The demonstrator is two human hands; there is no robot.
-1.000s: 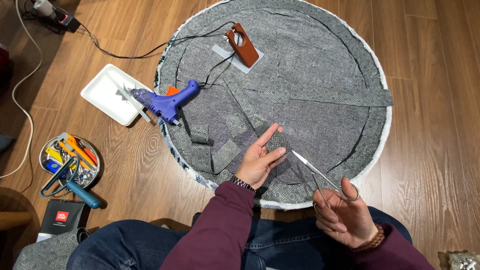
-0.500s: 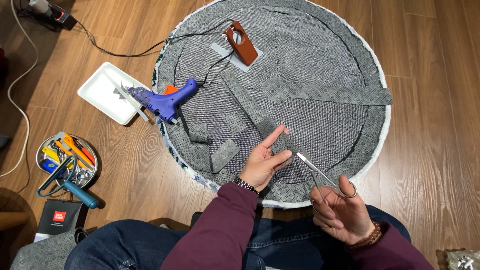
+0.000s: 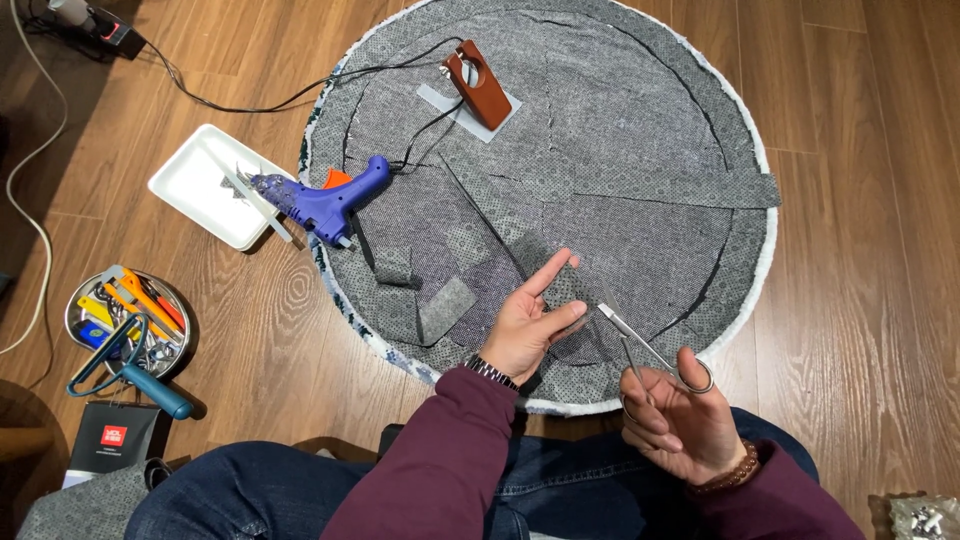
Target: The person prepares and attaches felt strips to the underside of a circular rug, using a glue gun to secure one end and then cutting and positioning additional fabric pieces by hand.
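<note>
Now our left hand (image 3: pixel 528 325) lies open, flattening the grey backing (image 3: pixel 600 200), while our right hand (image 3: pixel 675 420) grips the scissors (image 3: pixel 645 348), ready.

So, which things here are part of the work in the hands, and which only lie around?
In use:
- left hand, pressing on the round grey rug backing
- right hand, holding scissors

Lying about:
- purple glue gun
- white tray
- brown stand
- tool bowl
</note>
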